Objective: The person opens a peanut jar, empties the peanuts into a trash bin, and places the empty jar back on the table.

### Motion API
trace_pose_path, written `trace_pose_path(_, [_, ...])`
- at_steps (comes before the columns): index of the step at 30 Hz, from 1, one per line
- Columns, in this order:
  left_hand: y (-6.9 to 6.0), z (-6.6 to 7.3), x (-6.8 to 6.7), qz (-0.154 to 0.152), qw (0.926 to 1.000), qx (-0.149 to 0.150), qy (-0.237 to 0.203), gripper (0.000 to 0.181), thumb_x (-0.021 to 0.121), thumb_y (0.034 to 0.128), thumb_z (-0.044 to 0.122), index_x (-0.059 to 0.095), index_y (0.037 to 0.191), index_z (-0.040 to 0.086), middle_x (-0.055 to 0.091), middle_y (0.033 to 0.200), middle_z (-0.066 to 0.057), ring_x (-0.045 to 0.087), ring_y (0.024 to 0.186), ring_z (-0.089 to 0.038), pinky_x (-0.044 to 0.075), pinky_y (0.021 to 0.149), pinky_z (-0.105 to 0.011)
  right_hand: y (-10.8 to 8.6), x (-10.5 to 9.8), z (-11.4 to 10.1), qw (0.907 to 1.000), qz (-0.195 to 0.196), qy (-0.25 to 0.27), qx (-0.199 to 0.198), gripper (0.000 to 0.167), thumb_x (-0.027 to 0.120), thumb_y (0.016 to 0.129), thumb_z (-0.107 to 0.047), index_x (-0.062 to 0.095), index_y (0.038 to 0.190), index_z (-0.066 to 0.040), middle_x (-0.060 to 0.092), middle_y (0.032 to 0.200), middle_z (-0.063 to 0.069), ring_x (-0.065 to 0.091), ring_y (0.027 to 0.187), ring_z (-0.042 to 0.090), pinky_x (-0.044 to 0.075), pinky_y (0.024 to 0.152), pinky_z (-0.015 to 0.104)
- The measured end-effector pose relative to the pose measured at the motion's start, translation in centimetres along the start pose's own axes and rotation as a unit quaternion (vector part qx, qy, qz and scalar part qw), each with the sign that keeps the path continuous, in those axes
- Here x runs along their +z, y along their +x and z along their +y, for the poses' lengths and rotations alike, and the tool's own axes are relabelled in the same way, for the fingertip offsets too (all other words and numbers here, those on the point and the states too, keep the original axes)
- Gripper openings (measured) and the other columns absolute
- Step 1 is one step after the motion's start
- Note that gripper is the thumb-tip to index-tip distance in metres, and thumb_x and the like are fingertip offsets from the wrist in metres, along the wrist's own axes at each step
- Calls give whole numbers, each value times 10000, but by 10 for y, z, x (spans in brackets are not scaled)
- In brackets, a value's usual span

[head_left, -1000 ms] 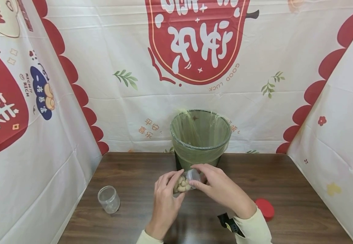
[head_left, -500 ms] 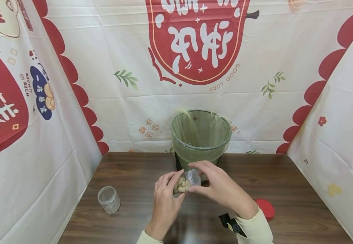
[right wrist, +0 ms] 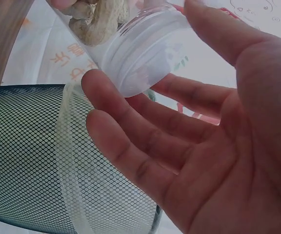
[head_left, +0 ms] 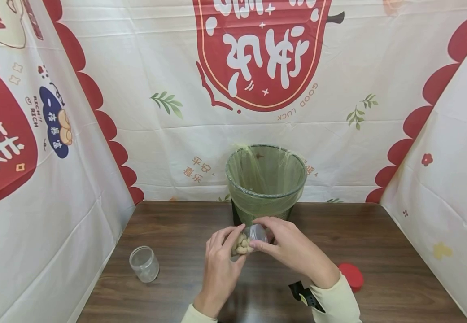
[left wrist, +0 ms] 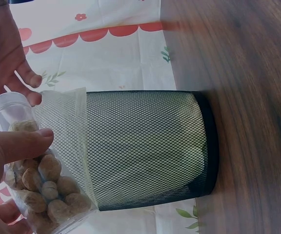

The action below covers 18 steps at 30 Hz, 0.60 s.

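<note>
A clear jar of unshelled peanuts is held above the table, tilted on its side, its ridged end pointing right. My left hand grips the jar's body, the thumb laid across it in the left wrist view. At the ridged end, my right hand pinches the rim between thumb and fingers. The right wrist view shows this translucent threaded end close up; whether a clear cap covers it I cannot tell. Part of the jar is hidden behind my fingers.
Just beyond the hands stands a mesh bin with a pale green liner. Another clear jar, without a lid, stands at left on the wooden table. A red lid lies beside the right forearm. Printed cloth surrounds the table.
Half a second ago my right hand's fingers were spread wider around the jar's end; now they have drawn in on it again. The left hand and jar have barely moved.
</note>
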State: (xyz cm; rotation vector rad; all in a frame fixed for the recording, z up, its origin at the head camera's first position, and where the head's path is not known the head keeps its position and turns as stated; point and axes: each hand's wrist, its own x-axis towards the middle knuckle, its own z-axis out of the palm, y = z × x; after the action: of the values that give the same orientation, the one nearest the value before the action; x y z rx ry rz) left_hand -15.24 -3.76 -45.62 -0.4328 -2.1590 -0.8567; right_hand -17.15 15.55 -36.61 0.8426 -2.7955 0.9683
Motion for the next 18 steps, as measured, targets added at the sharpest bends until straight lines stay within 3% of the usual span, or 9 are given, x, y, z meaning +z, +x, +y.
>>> trace_pose_path(6, [1, 0, 0, -74, 10000, -48, 16, 725, 1028, 670, 57, 758, 1333, 174, 725, 1217, -27, 679, 1146, -223, 561, 961, -466, -3, 1, 2, 9995, 186, -98, -234, 474, 835, 961, -322, 693, 1341, -78, 742, 1231, 34, 653, 865, 49, 588, 748, 267])
trace_pose_path(14, [0, 0, 1, 3, 10000, 25, -21, 774, 1024, 632, 5, 755, 1340, 168, 728, 1215, -36, 681, 1135, -226, 556, 959, -494, -7, 3, 5, 9933, 406, -388, -1007, 560, 922, 843, -87, 688, 1351, -119, 710, 1332, 7, 702, 1158, 178, 626, 944, 406])
trace_pose_path(18, [0, 0, 2, 19, 10000, 50, 6, 783, 1021, 621, -13, 758, 1336, 168, 728, 1213, -37, 683, 1128, -227, 557, 954, -491, -9, 2, 5, 9920, 346, -490, -1111, 636, 941, 812, -68, 674, 1385, -135, 687, 1396, 22, 687, 1251, 212, 615, 992, 451])
